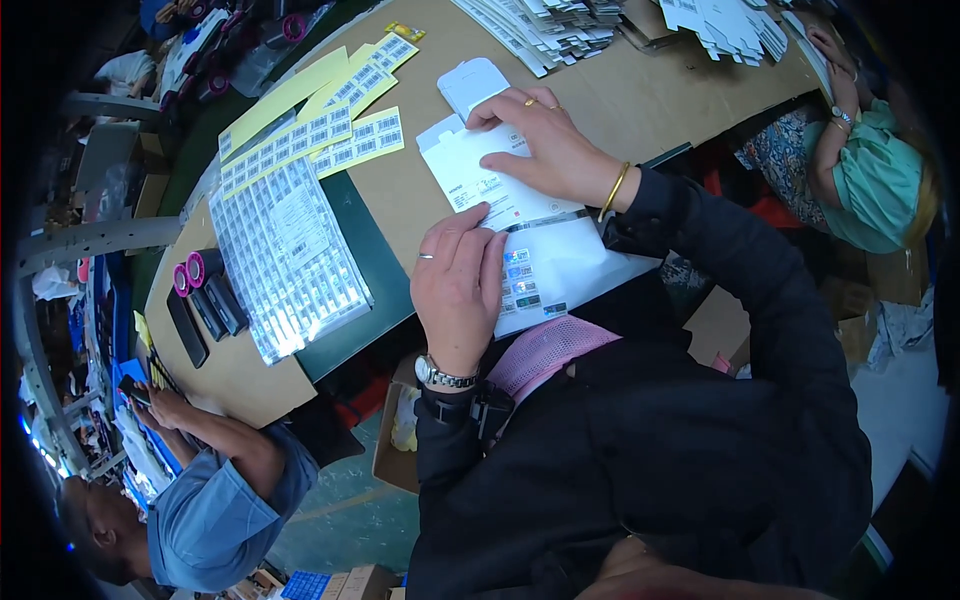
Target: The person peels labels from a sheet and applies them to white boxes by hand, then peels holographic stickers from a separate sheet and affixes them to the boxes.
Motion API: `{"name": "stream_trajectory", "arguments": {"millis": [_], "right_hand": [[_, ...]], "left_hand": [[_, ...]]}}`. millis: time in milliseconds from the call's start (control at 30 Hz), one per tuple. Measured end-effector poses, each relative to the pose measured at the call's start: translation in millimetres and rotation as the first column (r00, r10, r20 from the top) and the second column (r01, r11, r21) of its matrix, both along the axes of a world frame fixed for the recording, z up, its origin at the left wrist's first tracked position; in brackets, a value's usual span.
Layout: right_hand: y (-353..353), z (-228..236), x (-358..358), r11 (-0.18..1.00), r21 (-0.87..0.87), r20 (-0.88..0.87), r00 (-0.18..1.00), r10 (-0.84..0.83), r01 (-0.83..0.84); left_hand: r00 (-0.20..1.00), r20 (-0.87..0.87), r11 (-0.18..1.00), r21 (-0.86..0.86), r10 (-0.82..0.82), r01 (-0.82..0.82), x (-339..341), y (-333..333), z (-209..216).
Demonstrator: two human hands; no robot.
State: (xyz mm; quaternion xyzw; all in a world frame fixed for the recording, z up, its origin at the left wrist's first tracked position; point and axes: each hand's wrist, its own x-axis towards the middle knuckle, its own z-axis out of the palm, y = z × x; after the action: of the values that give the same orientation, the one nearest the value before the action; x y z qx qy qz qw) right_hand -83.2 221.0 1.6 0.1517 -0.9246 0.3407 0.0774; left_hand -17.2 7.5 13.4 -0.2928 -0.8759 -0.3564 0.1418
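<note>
A flat white carton (462, 168) with its end flap folded out lies in front of me. My right hand (548, 152) rests on it, thumb and fingers apart, holding nothing up. At the carton's lower left edge is my left hand (458, 285), its fingers bent and drawn together, the fingertips against the card. What they may pinch is too small to make out. Beneath the carton's near end lies a white sheet (585, 262) bearing shiny square stickers (520, 282), partly covered by my left hand.
Yellow-backed barcode label strips (335, 135) overlap a stack of wrapped label sheets (290, 250) at left. Black rolls with pink rims (203, 267) and a dark phone (187, 328) lie beyond. Flat cartons (560, 30) pile at the far edge. Co-workers sit left and right.
</note>
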Motion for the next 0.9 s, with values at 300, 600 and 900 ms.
{"name": "stream_trajectory", "arguments": {"millis": [300, 600, 900], "right_hand": [[33.0, 19.5, 73.5, 0.993, -0.038, 0.0, 0.993, -0.114, 0.114], [24.4, 16.3, 108.6, 0.919, -0.301, 0.116, 0.966, -0.23, 0.255], [34.2, 28.3, 109.1, 0.614, -0.752, 0.294, 0.956, -0.016, 0.242]], "left_hand": [[0.981, 0.188, 0.987, 0.143, 0.049, -0.077, 37.7, -21.6, -0.1], [0.959, 0.282, 0.979, 0.185, 0.024, -0.079, 51.5, -9.4, -2.6], [0.963, 0.267, 0.967, 0.238, 0.029, -0.095, 57.3, -7.6, 1.5]]}}
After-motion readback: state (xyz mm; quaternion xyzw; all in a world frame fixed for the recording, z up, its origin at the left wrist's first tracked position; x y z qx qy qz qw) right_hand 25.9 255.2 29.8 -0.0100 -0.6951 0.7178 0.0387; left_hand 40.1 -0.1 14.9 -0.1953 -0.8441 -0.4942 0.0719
